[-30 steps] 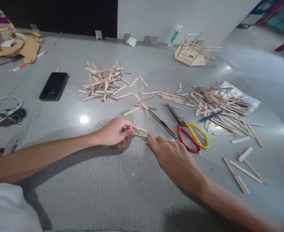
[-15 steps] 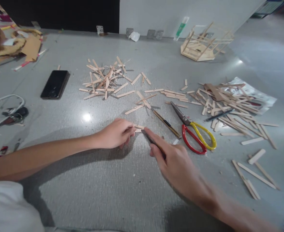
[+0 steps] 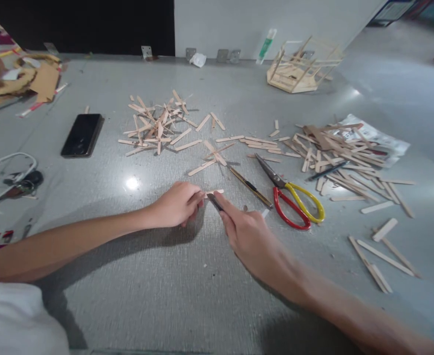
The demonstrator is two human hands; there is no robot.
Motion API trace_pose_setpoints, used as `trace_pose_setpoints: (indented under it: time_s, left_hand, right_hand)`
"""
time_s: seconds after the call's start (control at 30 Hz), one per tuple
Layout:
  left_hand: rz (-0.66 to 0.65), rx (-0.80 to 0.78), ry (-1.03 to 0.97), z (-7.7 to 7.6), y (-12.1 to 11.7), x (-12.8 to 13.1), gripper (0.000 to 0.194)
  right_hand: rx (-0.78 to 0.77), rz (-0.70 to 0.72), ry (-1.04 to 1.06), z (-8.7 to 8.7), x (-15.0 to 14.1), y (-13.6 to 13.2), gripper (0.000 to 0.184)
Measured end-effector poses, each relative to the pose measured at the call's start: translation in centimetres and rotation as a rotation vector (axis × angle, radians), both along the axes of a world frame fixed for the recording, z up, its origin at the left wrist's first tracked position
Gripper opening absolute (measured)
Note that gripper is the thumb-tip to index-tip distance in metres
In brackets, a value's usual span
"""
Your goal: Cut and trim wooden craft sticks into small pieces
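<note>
My left hand (image 3: 182,204) is closed, its fingertips pinching a short wooden craft stick (image 3: 217,191) just above the table. In my right hand (image 3: 251,229) is a craft knife (image 3: 215,201), its dark blade laid against the stick close to my left fingertips. My right index finger stretches along the knife, and the palm hides most of its handle. A gold snap-off cutter (image 3: 250,186) with a black slider lies just beyond my right hand. Beside that rest scissors (image 3: 281,185) with one red and one yellow handle, blades pointing away from me.
Loose craft sticks form a heap (image 3: 161,121) at the back and a larger pile (image 3: 346,158) at right, with a pen (image 3: 327,171) on it. A stick frame (image 3: 294,74) stands at the back right. A phone (image 3: 83,135) and a white cable (image 3: 8,158) lie left.
The knife blade has slid left along the stick, and my right hand has come nearer my left. The whole view has shifted slightly. My left hand still pinches the stick.
</note>
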State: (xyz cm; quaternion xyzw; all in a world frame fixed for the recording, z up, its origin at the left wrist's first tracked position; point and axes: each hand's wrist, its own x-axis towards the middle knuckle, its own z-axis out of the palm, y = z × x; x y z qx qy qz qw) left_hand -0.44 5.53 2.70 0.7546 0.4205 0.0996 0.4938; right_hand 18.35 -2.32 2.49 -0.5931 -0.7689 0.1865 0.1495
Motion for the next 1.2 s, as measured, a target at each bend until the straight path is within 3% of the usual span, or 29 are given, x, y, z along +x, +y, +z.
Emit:
trace_pose_setpoints:
  time_s: [0.27,0.57,0.93,1.07,1.2]
  left_hand:
    - [-0.008,0.066,0.010,-0.3,0.0,0.1,0.037]
    - [0.013,0.129,0.018,-0.5,-0.4,0.3,0.038]
    - [0.081,0.169,0.022,-0.6,-0.9,0.4,0.042]
    - [0.053,0.046,0.037,0.0,-0.5,0.1,0.038]
    - [-0.123,-0.357,0.060,1.9,-0.2,-0.4,0.028]
  right_hand:
    - [-0.021,0.042,-0.110,-0.1,-0.1,0.2,0.052]
    - [-0.187,0.108,-0.549,1.9,-1.3,0.2,0.065]
    - [-0.075,0.145,-0.410,0.8,-0.4,0.0,0.058]
    - [-0.119,0.102,-0.234,1.2,0.1,0.4,0.048]
    - [-0.062,0.060,-0.063,1.6,1.8,0.6,0.034]
